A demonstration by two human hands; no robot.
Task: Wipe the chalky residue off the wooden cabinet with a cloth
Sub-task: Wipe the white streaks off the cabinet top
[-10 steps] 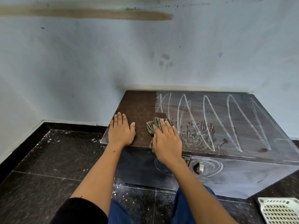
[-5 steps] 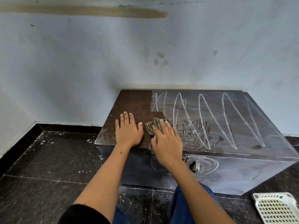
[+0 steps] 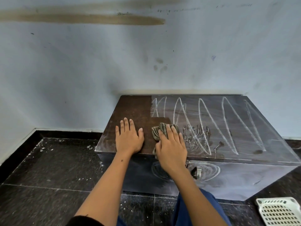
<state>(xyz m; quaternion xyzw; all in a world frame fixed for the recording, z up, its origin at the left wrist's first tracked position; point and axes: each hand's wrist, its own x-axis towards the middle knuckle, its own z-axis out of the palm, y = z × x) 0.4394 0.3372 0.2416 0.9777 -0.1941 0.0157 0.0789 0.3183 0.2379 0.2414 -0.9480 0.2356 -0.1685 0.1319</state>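
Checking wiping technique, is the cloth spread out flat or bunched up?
Bunched up: the cloth shows crumpled folds beyond the right hand pressing it on the cabinet.

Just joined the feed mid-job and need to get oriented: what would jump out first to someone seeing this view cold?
The white chalk loops scrawled over the right part of the wooden cabinet's top, against a clean dark strip on its left. At that boundary the right hand presses a striped cloth to the top, while the left hand lies flat on the cleaned part. A long brown smear marks the wall above.
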